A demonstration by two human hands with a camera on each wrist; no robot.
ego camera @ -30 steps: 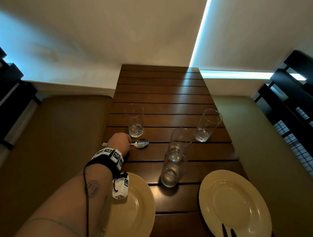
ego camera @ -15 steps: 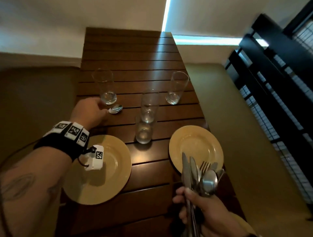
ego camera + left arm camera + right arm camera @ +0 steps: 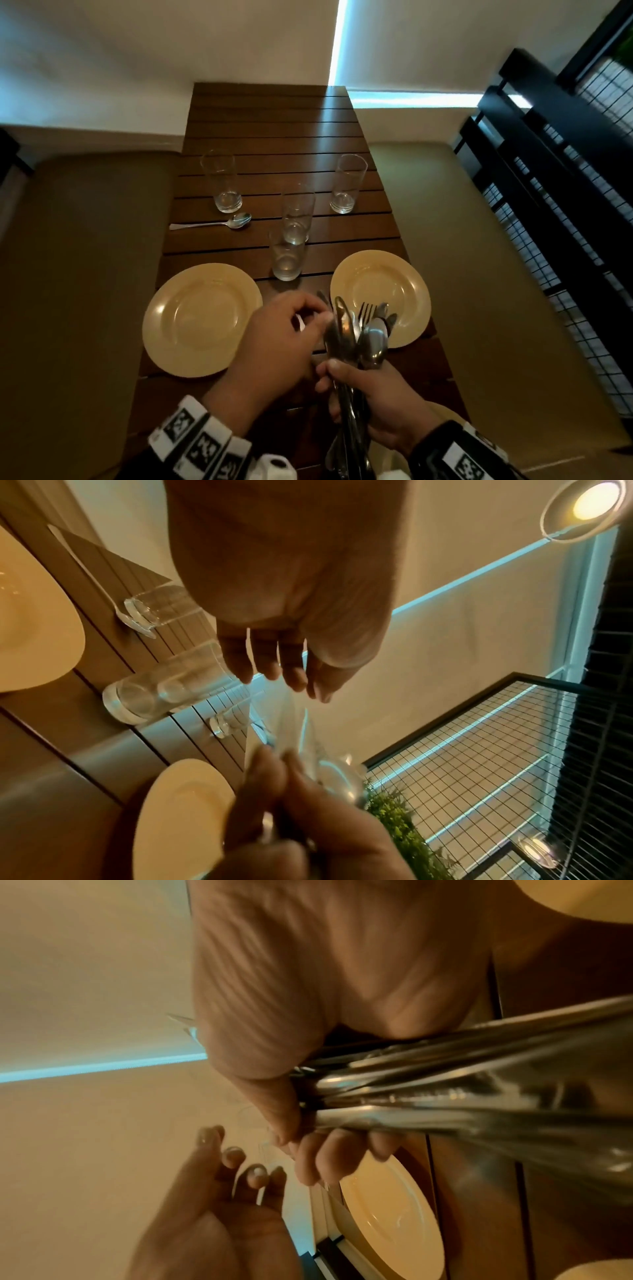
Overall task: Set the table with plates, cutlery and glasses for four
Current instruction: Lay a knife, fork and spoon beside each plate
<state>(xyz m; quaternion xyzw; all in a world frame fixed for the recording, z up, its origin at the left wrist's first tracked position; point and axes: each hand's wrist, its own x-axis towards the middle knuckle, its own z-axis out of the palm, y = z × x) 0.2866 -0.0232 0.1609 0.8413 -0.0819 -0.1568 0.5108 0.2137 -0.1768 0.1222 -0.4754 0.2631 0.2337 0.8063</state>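
My right hand [image 3: 346,373] grips a bundle of cutlery [image 3: 359,335] upright over the near end of the brown slatted table [image 3: 274,137]; knives, a fork and a spoon stick out of it. Just left of the bundle's tips is my left hand [image 3: 317,317], fingers loose and holding nothing; the right wrist view confirms that my left hand [image 3: 232,1164] is empty. A single spoon [image 3: 226,222] lies by the far-left glass [image 3: 222,185]. Two yellow plates [image 3: 202,359] [image 3: 376,274] sit near me. Three more glasses [image 3: 346,185] [image 3: 298,212] [image 3: 287,260] stand mid-table.
Olive bench cushions [image 3: 85,274] [image 3: 479,274] flank the table. A black metal grid railing [image 3: 565,205] runs along the right. The table's far end meets a pale wall [image 3: 171,51]. A pale yellow rim [image 3: 442,411] shows behind my right wrist.
My left hand has let go of the spoon on the table and drawn back to the cutlery bundle. My right hand has brought the bundle up into view.
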